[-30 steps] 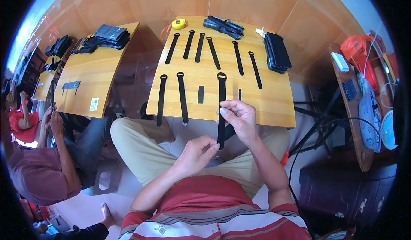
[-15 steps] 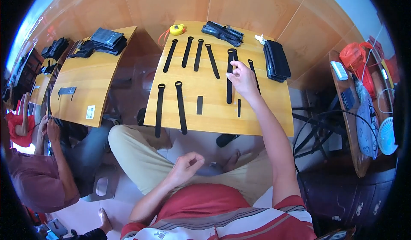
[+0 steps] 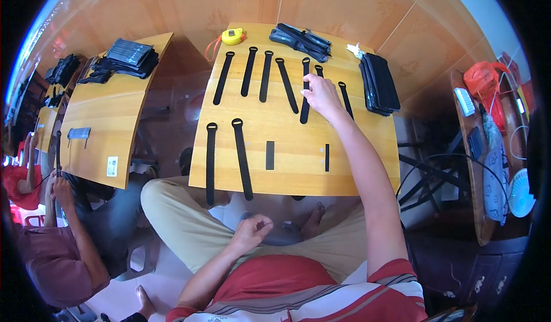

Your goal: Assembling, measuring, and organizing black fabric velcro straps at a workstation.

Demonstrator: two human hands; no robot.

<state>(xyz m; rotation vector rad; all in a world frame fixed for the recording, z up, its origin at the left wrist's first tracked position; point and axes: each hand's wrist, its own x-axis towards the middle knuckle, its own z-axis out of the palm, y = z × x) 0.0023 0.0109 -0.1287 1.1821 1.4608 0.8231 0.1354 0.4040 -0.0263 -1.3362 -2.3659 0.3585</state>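
Several black straps, each with a slotted end, lie spread on the wooden table in front of me. My right hand (image 3: pixel 323 97) reaches over the upper middle of the table, thumb and fingertips closed at a black strap (image 3: pixel 305 111). Partly under that hand is a second strap (image 3: pixel 319 69), its slotted end showing just to the right. A slanted strap (image 3: pixel 287 85) lies on the left, and another strap (image 3: pixel 345 100) on the right. Over my lap, my left hand (image 3: pixel 252 233) is curled shut, with nothing visible in it.
On the table (image 3: pixel 229 175) are a short dark strip (image 3: pixel 270 155), a narrow black strip (image 3: pixel 327 157), a yellow tape measure (image 3: pixel 232 36), a black bundle (image 3: pixel 300 42) and a stack of black straps (image 3: pixel 379 85). A person (image 3: pixel 60 259) works at the table on the left.
Two straps that lay against each other under my right hand are now apart, the held one shifted left. My right hand moved slightly with it. My left hand stays over my lap.
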